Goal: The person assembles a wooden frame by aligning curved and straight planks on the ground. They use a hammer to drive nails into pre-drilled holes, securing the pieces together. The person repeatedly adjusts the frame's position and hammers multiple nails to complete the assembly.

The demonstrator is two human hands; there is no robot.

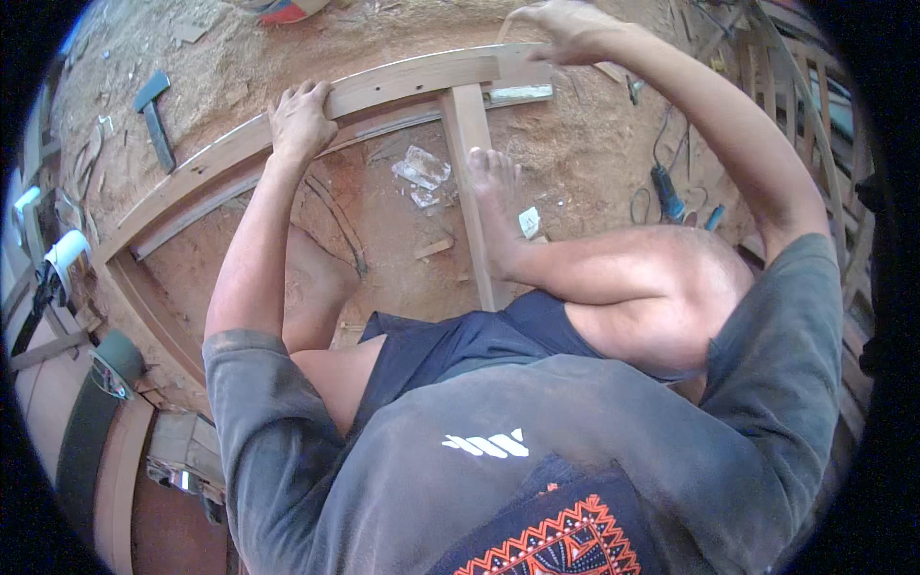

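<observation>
A wooden frame of joined rails lies on the ground around my legs. My left hand is closed over its long far rail, fingers hooked across the top edge. At the far right end of that rail, my right hand is slightly blurred, its fingers and thumb apart; whether it touches the wood I cannot tell. A thin pale strip shows beside its fingertips. A crosspiece runs from the far rail toward me, and my bare foot rests against it. Small dark holes dot the far rail.
A dark hatchet-like tool lies at the far left. To the right sits a blue-and-black corded power tool. Clear plastic scrap lies inside the frame. Wooden slats stand along the right; a grey box-like object is at lower left.
</observation>
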